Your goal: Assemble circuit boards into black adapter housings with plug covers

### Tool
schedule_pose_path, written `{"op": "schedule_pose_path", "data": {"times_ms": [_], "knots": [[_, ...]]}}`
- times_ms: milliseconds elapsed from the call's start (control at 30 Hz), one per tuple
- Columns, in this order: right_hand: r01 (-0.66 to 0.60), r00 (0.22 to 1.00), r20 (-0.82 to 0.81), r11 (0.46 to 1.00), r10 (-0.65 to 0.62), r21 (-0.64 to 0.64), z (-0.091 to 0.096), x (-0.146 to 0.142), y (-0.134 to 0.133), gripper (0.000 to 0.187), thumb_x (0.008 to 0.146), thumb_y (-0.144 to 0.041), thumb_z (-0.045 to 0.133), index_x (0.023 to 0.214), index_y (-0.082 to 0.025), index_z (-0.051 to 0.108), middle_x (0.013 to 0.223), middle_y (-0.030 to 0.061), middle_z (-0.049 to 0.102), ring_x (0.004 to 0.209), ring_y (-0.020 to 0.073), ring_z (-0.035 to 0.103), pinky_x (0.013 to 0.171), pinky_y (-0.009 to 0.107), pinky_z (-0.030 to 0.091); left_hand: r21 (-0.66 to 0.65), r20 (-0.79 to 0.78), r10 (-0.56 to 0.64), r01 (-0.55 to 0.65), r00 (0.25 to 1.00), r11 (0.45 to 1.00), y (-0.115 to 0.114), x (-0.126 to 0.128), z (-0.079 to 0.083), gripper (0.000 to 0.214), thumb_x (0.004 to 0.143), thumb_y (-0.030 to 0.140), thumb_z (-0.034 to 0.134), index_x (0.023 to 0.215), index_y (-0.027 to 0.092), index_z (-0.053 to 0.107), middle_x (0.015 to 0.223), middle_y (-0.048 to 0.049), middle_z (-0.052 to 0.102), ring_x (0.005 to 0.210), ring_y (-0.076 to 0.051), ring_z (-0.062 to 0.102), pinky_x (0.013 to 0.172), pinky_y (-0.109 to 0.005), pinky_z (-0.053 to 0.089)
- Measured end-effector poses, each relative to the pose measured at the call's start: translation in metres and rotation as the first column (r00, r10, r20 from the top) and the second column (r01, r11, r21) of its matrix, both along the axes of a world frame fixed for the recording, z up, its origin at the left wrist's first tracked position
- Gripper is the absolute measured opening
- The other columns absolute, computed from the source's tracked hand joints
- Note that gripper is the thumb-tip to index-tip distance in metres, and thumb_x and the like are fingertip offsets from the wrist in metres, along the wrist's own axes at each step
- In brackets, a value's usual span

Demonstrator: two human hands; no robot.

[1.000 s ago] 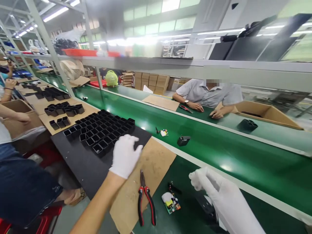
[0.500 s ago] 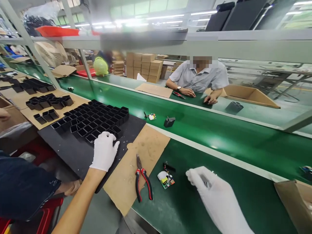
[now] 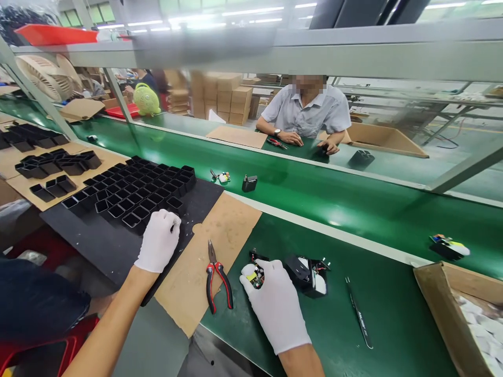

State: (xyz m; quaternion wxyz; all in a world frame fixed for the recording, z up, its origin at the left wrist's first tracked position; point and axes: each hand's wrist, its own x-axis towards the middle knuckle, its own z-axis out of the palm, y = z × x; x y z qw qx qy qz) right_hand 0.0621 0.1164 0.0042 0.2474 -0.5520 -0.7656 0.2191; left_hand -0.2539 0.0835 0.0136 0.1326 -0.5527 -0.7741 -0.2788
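Note:
My left hand (image 3: 159, 240), in a white glove, is at the near edge of a block of upright black plastic cases (image 3: 133, 196), fingers curled in. What lies between its fingertips is hidden. My right hand (image 3: 277, 301), also gloved, has its thumb and fingers around a small circuit board (image 3: 257, 276) with white and yellow parts, low over the green table. Just right of it sits a black case (image 3: 308, 276) with a wired board and white piece. Tweezers (image 3: 359, 314) lie farther right. Red-and-black pliers (image 3: 216, 277) rest on the cardboard between my hands.
A green conveyor belt (image 3: 314, 201) runs across, carrying a board (image 3: 223, 177), a black adapter (image 3: 249, 183) and another board piece (image 3: 450, 247). At right stands a carton (image 3: 436, 293) of white pieces. A co-worker (image 3: 306, 112) sits opposite beneath the shelf (image 3: 353, 55).
My right hand has moved left onto the circuit board and closed around it, uncovering the tweezers and the filled black case. My left fingers have curled in. The view has shifted right.

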Motion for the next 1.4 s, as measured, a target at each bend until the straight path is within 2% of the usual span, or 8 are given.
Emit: {"op": "schedule_pose_path", "data": {"times_ms": [100, 267, 433, 600, 767, 967, 1167, 1400], "knots": [[0.005, 0.991, -0.130, 0.997, -0.014, -0.072, 0.006, 0.004, -0.003, 0.035, 0.087, -0.032, 0.073, 0.118, -0.014, 0.075, 0.112, 0.0172, 0.073, 0.110, 0.0382, 0.071, 0.103, 0.055, 0.054, 0.103, 0.092, 0.016, -0.026, 0.996, 0.994, 0.001, 0.001, -0.004, 0.012, 0.088, 0.014, 0.068, 0.097, 0.021, 0.066, 0.105, -0.0115, 0.068, 0.109, -0.035, 0.064, 0.101, -0.054, 0.057], [-0.094, 0.929, -0.371, 0.955, -0.018, -0.282, 0.026, 0.012, -0.018, 0.041, 0.099, -0.059, 0.063, 0.113, -0.021, 0.069, 0.100, 0.0087, 0.077, 0.090, 0.0263, 0.074, 0.087, 0.041, 0.062, 0.197, 0.323, 0.048, -0.117, 0.945, 0.973, 0.012, 0.002, -0.007, 0.062, 0.077, 0.018, 0.080, 0.134, 0.012, 0.057, 0.137, -0.0194, 0.058, 0.134, -0.036, 0.061, 0.109, -0.055, 0.061], [-0.389, 0.529, -0.813, 0.781, -0.244, -0.488, 0.036, 0.022, -0.038, 0.054, 0.093, -0.076, 0.069, 0.093, -0.022, 0.074, 0.080, 0.0023, 0.062, 0.069, 0.0180, 0.058, 0.068, 0.034, 0.053, 0.163, 0.529, -0.002, -0.099, 0.848, 0.982, -0.004, 0.033, 0.018, 0.066, 0.073, 0.029, 0.082, 0.133, 0.010, 0.060, 0.128, -0.0187, 0.071, 0.118, -0.036, 0.077, 0.108, -0.057, 0.064], [-0.494, 0.281, -0.932, 0.798, -0.228, -0.344, 0.021, 0.049, -0.050, 0.061, 0.076, -0.078, 0.083, 0.106, -0.025, 0.078, 0.094, 0.0105, 0.074, 0.067, 0.0257, 0.070, 0.060, 0.042, 0.059, 0.130, 0.619, -0.315, 0.302, 0.719, 0.944, -0.055, 0.117, 0.067, 0.055, 0.069, 0.020, 0.076, 0.123, 0.025, 0.071, 0.128, -0.0061, 0.079, 0.129, -0.031, 0.075, 0.117, -0.046, 0.060], [-0.415, 0.316, -0.927, 0.849, -0.202, -0.326, 0.018, 0.107, -0.069, 0.049, 0.082, -0.060, 0.086, 0.119, -0.031, 0.076, 0.112, 0.0119, 0.083, 0.095, 0.0366, 0.082, 0.087, 0.053, 0.068, 0.151, 0.788, -0.478, 0.633, 0.387, 0.760, -0.087, 0.184, 0.071, 0.077, 0.064, 0.012, 0.077, 0.138, 0.032, 0.066, 0.135, -0.0064, 0.077, 0.112, -0.031, 0.081, 0.100, -0.043, 0.068], [-0.286, 0.326, -0.899, 0.876, -0.292, -0.388, 0.036, 0.151, -0.081, 0.028, 0.087, -0.054, 0.085, 0.101, -0.030, 0.083, 0.087, 0.0067, 0.086, 0.092, 0.0357, 0.083, 0.096, 0.056, 0.066, 0.117, 0.798, -0.465, 0.658, 0.384, 0.744, -0.104, 0.214, 0.048, 0.089, 0.061, 0.016, 0.084, 0.145, 0.039, 0.062, 0.135, -0.0049, 0.077, 0.118, -0.036, 0.078, 0.103, -0.045, 0.066], [-0.299, 0.411, -0.838, 0.814, -0.360, -0.497, 0.063, 0.155, -0.085, 0.030, 0.079, -0.051, 0.093, 0.083, -0.024, 0.083, 0.070, 0.0092, 0.078, 0.081, 0.0361, 0.081, 0.080, 0.052, 0.069, 0.117, 0.864, -0.419, 0.697, 0.279, 0.707, -0.106, 0.226, 0.058, 0.073, 0.071, 0.025, 0.088, 0.140, 0.036, 0.067, 0.133, -0.0032, 0.078, 0.110, -0.031, 0.080, 0.095, -0.040, 0.067], [-0.347, 0.542, -0.822, 0.844, -0.176, -0.410, 0.054, 0.134, -0.070, 0.028, 0.076, -0.049, 0.098, 0.078, -0.027, 0.081, 0.056, -0.0023, 0.067, 0.067, 0.0249, 0.074, 0.065, 0.034, 0.064, 0.131, 0.934, -0.322, 0.689, 0.156, 0.713, -0.103, 0.246, 0.066, 0.046, 0.088, 0.036, 0.084, 0.133, 0.034, 0.072, 0.127, -0.0036, 0.081, 0.122, -0.033, 0.078, 0.100, -0.043, 0.068]]}}
